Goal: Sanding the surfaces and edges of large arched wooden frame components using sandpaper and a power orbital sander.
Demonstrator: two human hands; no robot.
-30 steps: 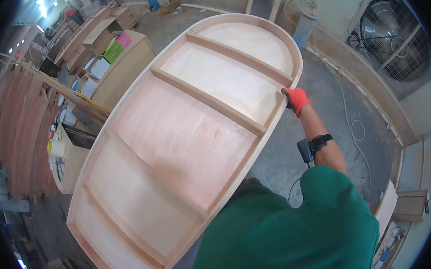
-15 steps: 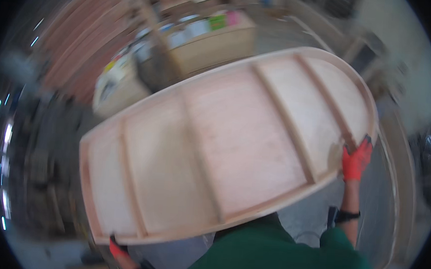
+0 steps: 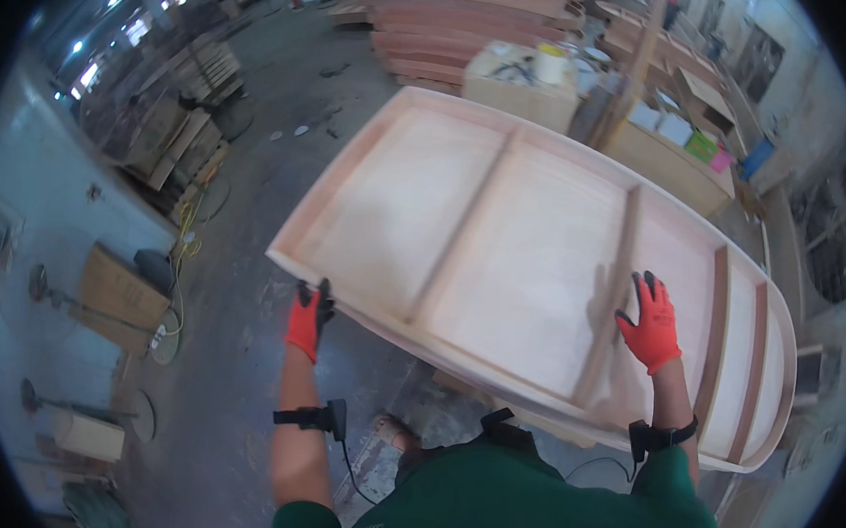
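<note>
A large, shallow wooden panel (image 3: 551, 263) lies in front of me, tilted across the view. It has a raised rim, several cross slats and a rounded end at the right. My left hand (image 3: 306, 323), in a red glove with black fingertips, is at the near rim close to the left corner, its fingers apart. My right hand (image 3: 652, 329), gloved the same way, is spread over the panel's inner face beside a cross slat (image 3: 611, 307). Whether its palm touches the wood I cannot tell.
Behind the panel stand a pale box-like stand (image 3: 518, 94) with a white tub (image 3: 552, 65) and a tall stack of reddish boards (image 3: 460, 21). Right of these is a wooden cabinet (image 3: 670, 164) with papers. A yellow cord (image 3: 185, 238) and leaning boards (image 3: 171, 148) are at left.
The panel has turned clockwise in view, its rounded end now lower right. My right hand has left the rim for the inner face; my left hand has moved up with the left end.
</note>
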